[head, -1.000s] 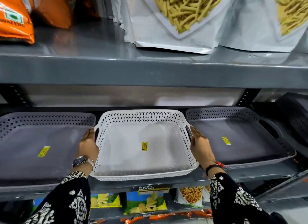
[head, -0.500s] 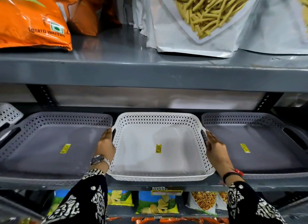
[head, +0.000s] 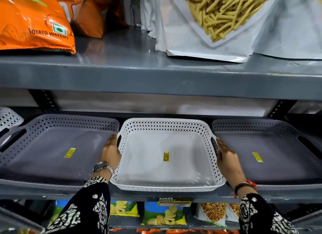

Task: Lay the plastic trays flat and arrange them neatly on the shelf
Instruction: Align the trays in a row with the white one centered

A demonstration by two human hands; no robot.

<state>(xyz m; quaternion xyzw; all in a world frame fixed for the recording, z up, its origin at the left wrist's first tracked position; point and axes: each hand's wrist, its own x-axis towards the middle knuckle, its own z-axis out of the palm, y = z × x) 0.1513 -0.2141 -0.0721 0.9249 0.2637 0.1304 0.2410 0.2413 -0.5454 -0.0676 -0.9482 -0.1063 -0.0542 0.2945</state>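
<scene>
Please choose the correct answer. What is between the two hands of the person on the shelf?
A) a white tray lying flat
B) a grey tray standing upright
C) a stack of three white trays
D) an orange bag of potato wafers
A: the white tray lies flat on the shelf, with the left hand and right hand at its two sides, between two grey trays.

A grey-painted metal upper shelf runs across the view, glossy enough to mirror what stands on it. On its left sit orange foil snack bags (one reads "potato wafers"); on its right, white pouches printed with yellow sticks. Black perforated uprights stand behind, before a pale back panel. Below, a lower tier holds blue-and-green chip packets. Light is even, from above.
</scene>
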